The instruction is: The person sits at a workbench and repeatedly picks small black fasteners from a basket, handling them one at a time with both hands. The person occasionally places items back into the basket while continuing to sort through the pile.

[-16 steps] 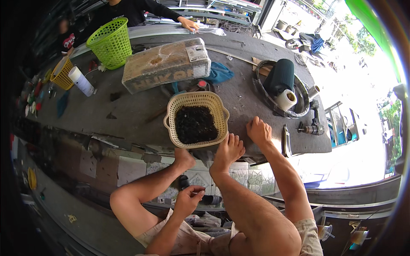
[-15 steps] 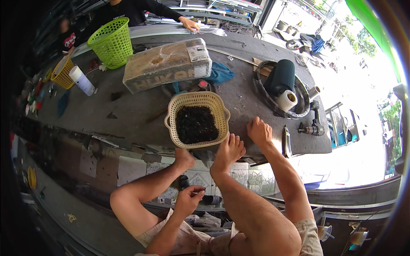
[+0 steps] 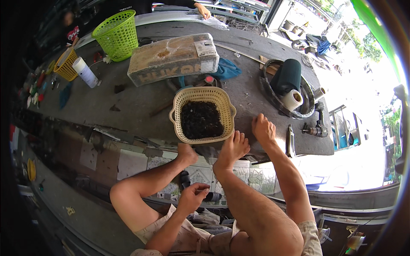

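While hands (image 3: pixel 264 129) are apart, cream basket (image 3: pixel 205 94), black pieces (image 3: pixel 200 121) inside

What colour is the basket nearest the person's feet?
The basket is cream, seen best in the head view.

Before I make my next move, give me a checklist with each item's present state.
1. Cream basket standing upright on the table: ok.
2. Black pieces lying below the basket's rim: ok.
3. Right hand clear of the basket: ok, it rests on the table to the right.
4. Left hand empty: cannot tell, the fingertips are drawn together near the thumb.
5. Right foot clear of the basket: cannot tell, the toes are right by its near right corner.
6. Co-worker's hand away from the basket: ok, it is at the table's far side.
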